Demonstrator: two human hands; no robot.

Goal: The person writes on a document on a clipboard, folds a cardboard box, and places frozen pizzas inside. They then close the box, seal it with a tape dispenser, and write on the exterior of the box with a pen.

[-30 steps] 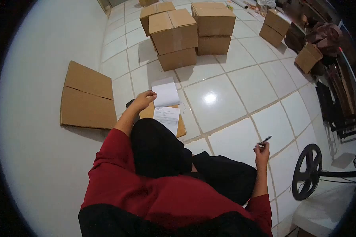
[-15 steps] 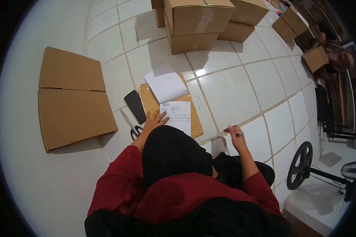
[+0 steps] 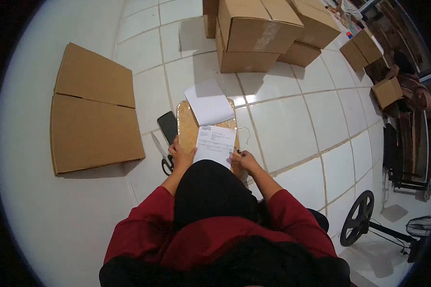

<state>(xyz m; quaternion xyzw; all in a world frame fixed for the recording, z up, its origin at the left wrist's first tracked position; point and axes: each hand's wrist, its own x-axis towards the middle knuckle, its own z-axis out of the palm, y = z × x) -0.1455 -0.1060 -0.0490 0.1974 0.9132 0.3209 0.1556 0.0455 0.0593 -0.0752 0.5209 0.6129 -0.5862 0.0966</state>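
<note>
- Right hand (image 3: 245,160): a dark pen (image 3: 238,151) is pinched at the printed sheet (image 3: 215,142).
- Left hand (image 3: 181,156): fingers are parted at its left edge.
- White, headed by a black logo (image 3: 206,128), it is laid on a tan board (image 3: 187,124).

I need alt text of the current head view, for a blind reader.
A person's left hand and right hand flank a printed sheet over a flat brown backing on a tiled floor. A phone and scissors lie near the left hand; cardboard boxes stand beyond.

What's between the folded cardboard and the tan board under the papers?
In the head view: a phone and scissors, lying on the floor tiles.
</note>
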